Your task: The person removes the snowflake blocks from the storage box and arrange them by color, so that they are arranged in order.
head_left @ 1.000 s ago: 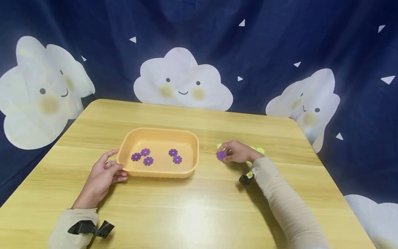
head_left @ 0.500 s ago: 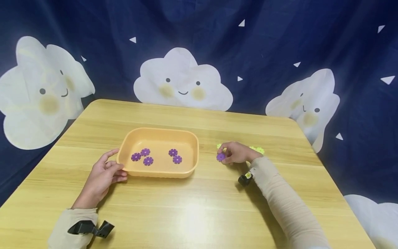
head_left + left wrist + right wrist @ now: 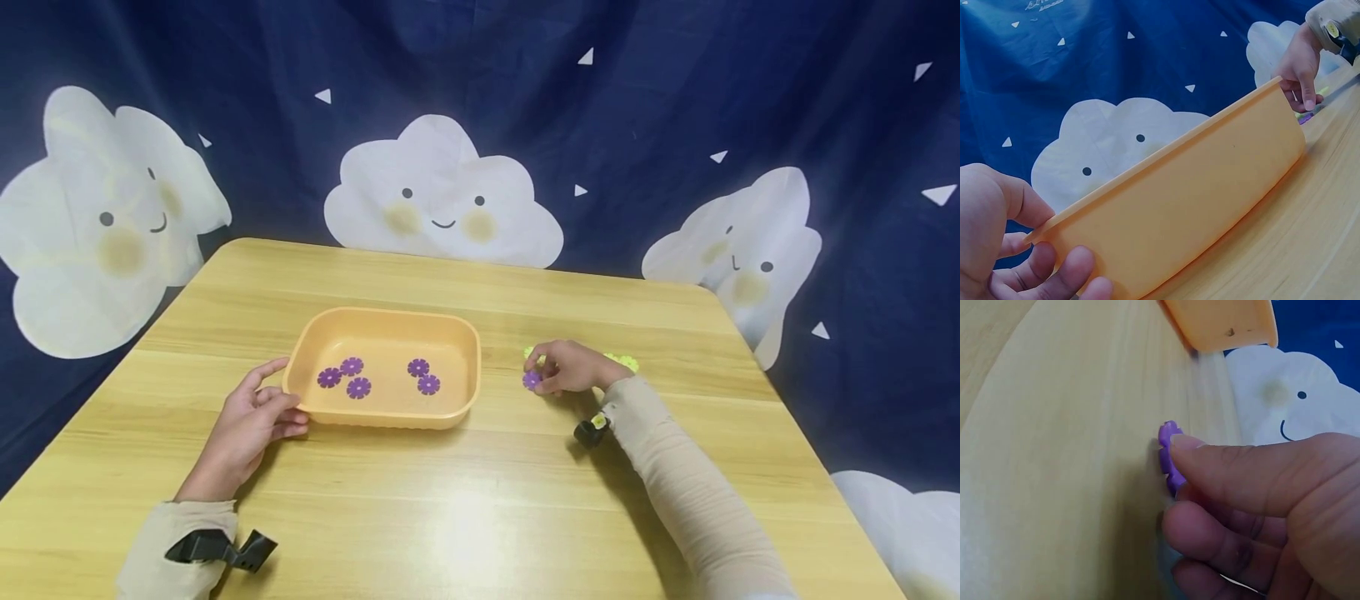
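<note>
A: Fingers of the right hand curl round a purple flower disc, thumb on top, pinching it by its notched rim. Disc sits at table level, right of the tray, well apart from it.

B: Material of the disc?

A: Hard, matte plastic; flat, round, scalloped like a cog. In the head view it shows at the fingertips.

B: Left hand?

A: Left hand holds the tray's near-left corner. Thumb lies along the outer wall, other fingers bend under the rim. Grip on the tray, loose-looking.

B: Tray?

A: Pale orange plastic, rectangular, rounded corners, smooth sloping walls with a thin flared lip. Shallow. Five purple discs lie flat on its floor: three toward the left, two toward the right, same cog shape as the pinched one.

B: Anything else by the right hand?

A: Yellow-green pieces just behind it, partly hidden by the hand; shape hard to tell.

B: Surface?

A: Light wood-grain table, glossy, with a soft glare near the front edge. Dark blue cloth backdrop printed with white smiling clouds and small triangles. Beige knit sleeves on both arms.
</note>
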Motion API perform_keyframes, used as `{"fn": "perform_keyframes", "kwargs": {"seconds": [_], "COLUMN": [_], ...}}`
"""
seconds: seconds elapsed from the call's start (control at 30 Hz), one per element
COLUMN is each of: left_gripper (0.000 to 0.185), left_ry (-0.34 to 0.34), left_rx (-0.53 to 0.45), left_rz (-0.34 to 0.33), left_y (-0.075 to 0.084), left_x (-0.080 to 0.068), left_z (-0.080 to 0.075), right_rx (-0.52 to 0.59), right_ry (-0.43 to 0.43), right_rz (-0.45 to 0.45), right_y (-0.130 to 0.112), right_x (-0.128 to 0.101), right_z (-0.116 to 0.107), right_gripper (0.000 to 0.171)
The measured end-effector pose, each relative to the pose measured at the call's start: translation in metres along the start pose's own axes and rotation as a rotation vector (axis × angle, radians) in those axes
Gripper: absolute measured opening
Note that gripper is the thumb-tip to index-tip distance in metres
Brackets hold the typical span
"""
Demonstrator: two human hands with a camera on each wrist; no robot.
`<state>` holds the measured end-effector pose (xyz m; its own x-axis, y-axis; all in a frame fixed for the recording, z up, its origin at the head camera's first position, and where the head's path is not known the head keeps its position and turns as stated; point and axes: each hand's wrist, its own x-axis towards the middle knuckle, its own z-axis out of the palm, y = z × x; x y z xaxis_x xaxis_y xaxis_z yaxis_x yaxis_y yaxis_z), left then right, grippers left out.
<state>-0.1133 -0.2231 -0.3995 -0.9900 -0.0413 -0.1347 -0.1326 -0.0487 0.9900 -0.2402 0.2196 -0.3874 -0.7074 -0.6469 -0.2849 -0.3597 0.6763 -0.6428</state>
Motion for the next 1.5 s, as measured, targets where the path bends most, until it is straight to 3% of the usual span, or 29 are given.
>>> {"fn": "perform_keyframes", "kwargs": {"seconds": [0.7,0.93,1.5], "left_gripper": [0.060,0.060,0.062], "left_ry": [-0.006,-0.007,-0.003], "left_rx": [0.016,0.009,0.023], "left_rz": [-0.002,-0.003,-0.013], "left_y": [0.001,0.000,0.001], "left_x": [0.001,0.001,0.002], "left_z": [0.001,0.001,-0.001], "right_rx": [-0.070,-0.168,-0.098], "right_ry": [0.055,0.106,0.089], "right_rz": [-0.118,-0.198,-0.196], "right_y": [-0.032,-0.053,-0.095], "right_x": [0.019,0.028,0.054], "right_z": [-0.016,-0.023,-0.024], "right_gripper": [0.028,0.028,0.027]}}
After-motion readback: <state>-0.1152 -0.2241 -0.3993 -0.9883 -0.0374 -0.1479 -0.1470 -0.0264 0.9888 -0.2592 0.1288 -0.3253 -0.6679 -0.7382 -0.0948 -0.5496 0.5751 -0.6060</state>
